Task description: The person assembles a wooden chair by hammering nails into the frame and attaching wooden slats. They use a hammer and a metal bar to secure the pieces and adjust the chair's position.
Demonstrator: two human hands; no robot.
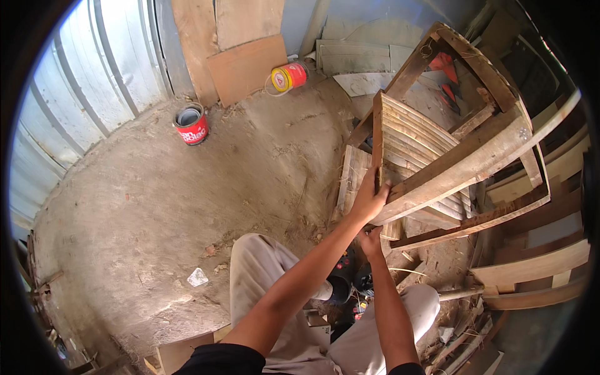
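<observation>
An old wooden chair (pixel 459 159) with a slatted panel and bare legs lies tipped on its side, ahead of me to the right. My left hand (pixel 370 197) is closed round the near corner of its frame, fingers at the upright rail and thumb over the thick board. Just below, my right hand (pixel 371 242) is curled against the underside of that same corner; some of its fingers are hidden. More slatted wood (pixel 354 172) shows behind the chair's near end.
On the dirt floor (pixel 187 219) stand a red open can (pixel 190 125) and, farther back, a tipped red-and-yellow can (pixel 289 77). Boards (pixel 247 69) lean at the back wall. Curved wooden pieces (pixel 531 265) are heaped at right. Scraps (pixel 456 344) lie beside my right knee.
</observation>
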